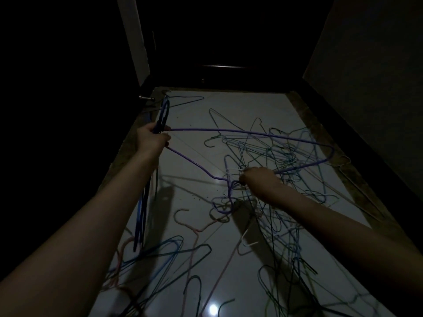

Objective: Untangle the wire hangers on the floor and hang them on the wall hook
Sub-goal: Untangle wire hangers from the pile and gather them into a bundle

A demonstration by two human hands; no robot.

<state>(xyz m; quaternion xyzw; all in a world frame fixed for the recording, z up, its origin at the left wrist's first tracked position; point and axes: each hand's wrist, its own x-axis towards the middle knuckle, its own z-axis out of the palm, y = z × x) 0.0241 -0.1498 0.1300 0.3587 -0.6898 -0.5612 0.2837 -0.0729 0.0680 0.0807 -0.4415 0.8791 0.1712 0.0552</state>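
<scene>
My left hand [153, 139] was raised in the middle left of the frame, its fingers curled round a bunch of blue hangers [143, 209] that hung down past my forearm toward the lower left. The same hand also held one corner of a purple hanger [251, 133], whose wire stretched across the frame to the right and bent back near the right edge of the floor. My right hand [258, 180] was lower, near the centre, fingers pinching the neck of that purple hanger where its hook curled down. My hands were well apart, the purple wire spanning the space between them.

Under and beyond my right hand lay the tangled pile of hangers [281, 154], green, blue and pale wires crossing each other, spreading into the lower right. A pink hanger [194, 227] lay below centre, and more blue and dark ones lay scattered along the bottom. The glossy white floor [190, 115] showed a bright spot of reflected light at the bottom edge. Everything above was dark, with a pale door frame [132, 37] in the upper left.
</scene>
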